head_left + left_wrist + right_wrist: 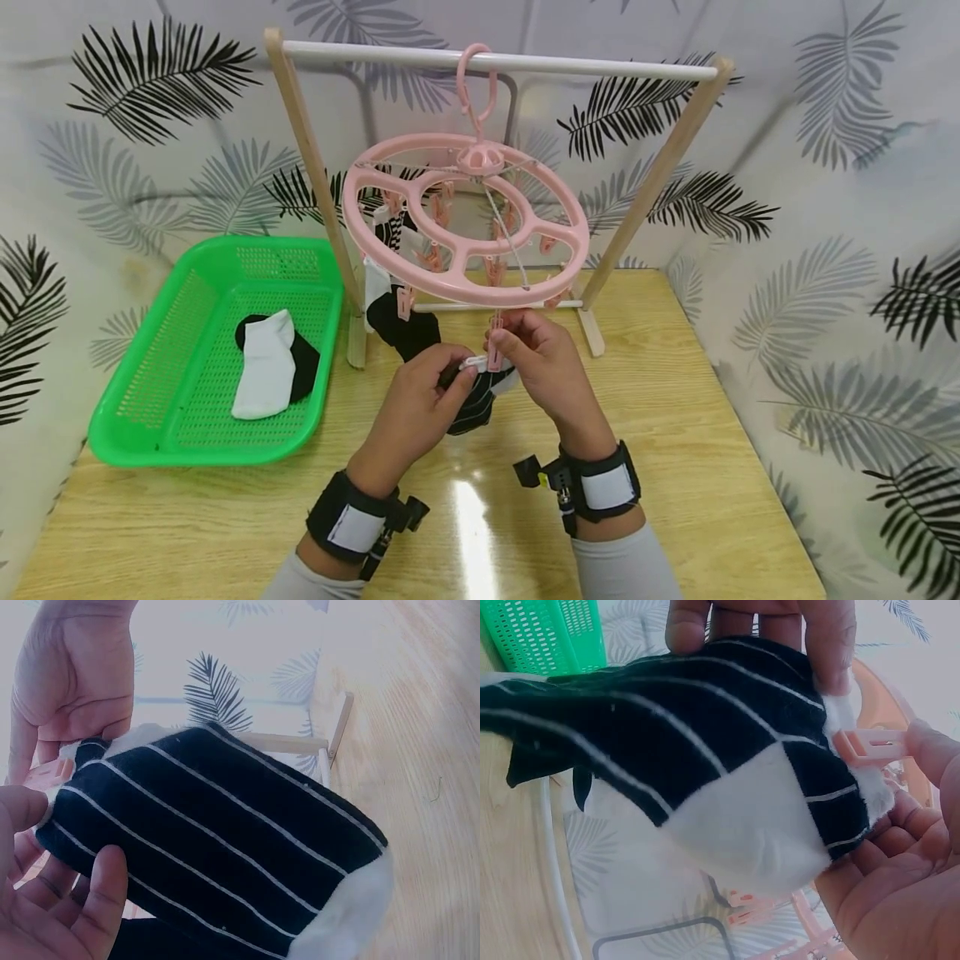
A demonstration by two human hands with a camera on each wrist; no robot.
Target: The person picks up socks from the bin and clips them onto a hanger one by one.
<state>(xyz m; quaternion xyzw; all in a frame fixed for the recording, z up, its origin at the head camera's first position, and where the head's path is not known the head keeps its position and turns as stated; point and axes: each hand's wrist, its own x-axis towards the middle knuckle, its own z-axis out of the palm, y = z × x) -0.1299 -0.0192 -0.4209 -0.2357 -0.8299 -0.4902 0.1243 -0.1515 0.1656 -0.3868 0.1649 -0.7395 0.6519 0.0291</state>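
My left hand (417, 402) pinches the white cuff of a black sock (202, 832) with thin white stripes and white heel and toe patches. My right hand (553, 373) holds a pink clothes peg (874, 745) between thumb and fingers. The peg's jaws sit over the edge of the cuff; whether they grip it I cannot tell. This peg hangs beneath the near rim of a round pink drying hanger (480, 293). Behind my left hand, another black sock (408, 329) with a white part hangs from the hanger's left side.
The hanger hooks on the white bar (600, 65) of a wooden-legged rack (660, 179). Several other pink pegs (405, 302) dangle from it. At the left stands a green basket (206, 454) holding a white sock (264, 371) over a black one (306, 367). Everything stands on a wooden table (675, 433).
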